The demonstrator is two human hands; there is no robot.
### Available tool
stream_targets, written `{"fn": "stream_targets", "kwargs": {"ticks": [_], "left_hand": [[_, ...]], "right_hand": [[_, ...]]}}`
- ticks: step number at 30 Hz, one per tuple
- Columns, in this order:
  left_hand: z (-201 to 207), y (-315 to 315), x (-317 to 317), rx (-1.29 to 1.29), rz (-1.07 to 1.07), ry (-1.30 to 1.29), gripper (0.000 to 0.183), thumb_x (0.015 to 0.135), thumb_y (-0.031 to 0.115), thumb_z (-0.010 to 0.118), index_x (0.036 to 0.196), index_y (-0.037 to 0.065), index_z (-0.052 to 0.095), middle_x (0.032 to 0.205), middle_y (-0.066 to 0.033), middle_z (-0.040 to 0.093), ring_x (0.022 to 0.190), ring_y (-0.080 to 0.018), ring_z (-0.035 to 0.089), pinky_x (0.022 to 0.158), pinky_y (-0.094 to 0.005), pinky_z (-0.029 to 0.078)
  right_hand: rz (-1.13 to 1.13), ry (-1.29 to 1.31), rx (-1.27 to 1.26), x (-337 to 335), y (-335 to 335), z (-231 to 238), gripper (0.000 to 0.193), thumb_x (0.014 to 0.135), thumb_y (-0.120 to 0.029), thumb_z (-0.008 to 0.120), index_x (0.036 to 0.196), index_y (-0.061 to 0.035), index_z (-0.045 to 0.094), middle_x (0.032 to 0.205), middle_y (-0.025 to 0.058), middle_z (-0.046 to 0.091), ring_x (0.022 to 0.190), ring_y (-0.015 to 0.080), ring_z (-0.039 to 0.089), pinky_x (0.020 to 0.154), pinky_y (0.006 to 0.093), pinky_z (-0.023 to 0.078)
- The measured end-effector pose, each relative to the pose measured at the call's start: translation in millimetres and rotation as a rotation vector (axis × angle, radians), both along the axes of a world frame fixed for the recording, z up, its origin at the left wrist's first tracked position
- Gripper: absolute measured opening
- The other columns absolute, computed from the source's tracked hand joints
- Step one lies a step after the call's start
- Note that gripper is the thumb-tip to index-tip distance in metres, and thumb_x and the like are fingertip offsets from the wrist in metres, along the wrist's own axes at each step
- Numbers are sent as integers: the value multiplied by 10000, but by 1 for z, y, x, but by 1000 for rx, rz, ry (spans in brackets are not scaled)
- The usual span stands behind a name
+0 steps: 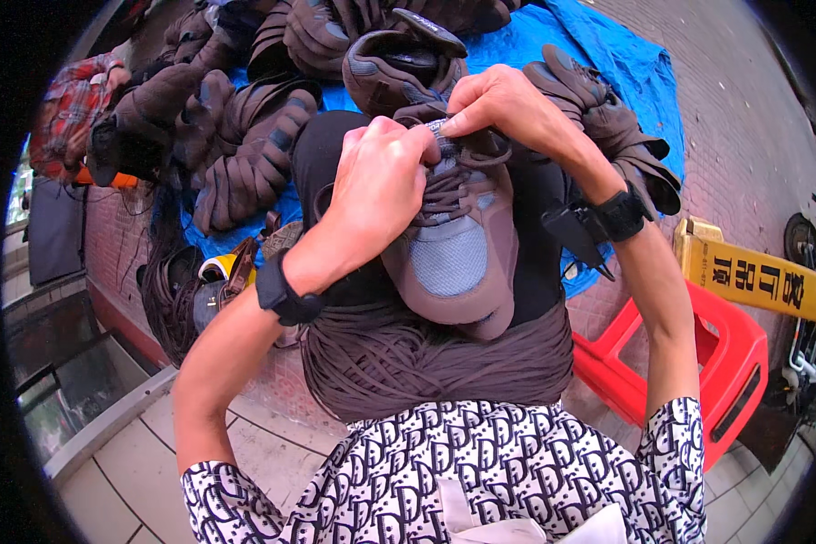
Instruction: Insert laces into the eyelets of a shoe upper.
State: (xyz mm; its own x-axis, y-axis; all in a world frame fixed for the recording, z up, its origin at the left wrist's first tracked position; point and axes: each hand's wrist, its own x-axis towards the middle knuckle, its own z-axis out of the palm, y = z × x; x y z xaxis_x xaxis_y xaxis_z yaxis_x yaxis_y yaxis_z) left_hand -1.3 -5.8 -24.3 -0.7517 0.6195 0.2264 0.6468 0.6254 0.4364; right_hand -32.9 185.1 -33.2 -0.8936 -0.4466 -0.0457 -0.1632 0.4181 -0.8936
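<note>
Head view.
Item: one brown shoe (449, 258), grey mesh toe pointing toward the wearer, set over the lap between the two forearms; its upper end lies directly at the fingertips of both hands.
Left hand (378, 172): fingers curled narrow, thumb and forefinger at the shoe's tongue (442, 140).
Right hand (494, 107): thumb and forefinger pinched together at the same tongue, opposite the left; whether a lace is caught between is hard to tell.
Shoelaces (435, 358): thick brown bundle, across the lap, nearer the wearer than the shoe.
Second shoe (370, 77): just beyond the hands.
Further shoes (249, 150): heaped on blue sheet (639, 82).
Red stool (739, 354): at right.
</note>
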Motion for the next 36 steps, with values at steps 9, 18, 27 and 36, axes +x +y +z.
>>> {"fn": "stream_targets", "kwargs": {"ticks": [9,18,27,36], "left_hand": [[-3,10,8,30,-67,261,135,647,-26,532,762,40,553,678,-100,534,743,-262,526,707,-367,403],[-5,9,5,1,3,189,77,653,-2,546,724,28,538,680,-108,546,738,-262,530,701,-363,405],[0,9,-6,-387,-129,265,72,618,71,581,644,27,529,662,-105,550,737,-282,521,698,-385,404],[-6,2,-5,17,-56,27,105,647,72,614,736,31,577,722,-119,547,758,-286,523,734,-375,407]], "right_hand": [[-39,73,-62,5,2,-5,164,654,-105,674,702,42,618,689,34,569,646,100,505,598,238,390],[-87,16,-67,6,0,-6,167,666,-109,679,705,41,615,695,29,566,650,94,503,607,231,386],[-59,86,-42,8,-2,-6,168,666,-119,674,703,34,616,670,21,563,644,83,500,593,226,389],[-72,84,-80,8,0,-8,167,671,-126,671,702,28,614,664,22,561,635,84,497,588,230,390]]}}
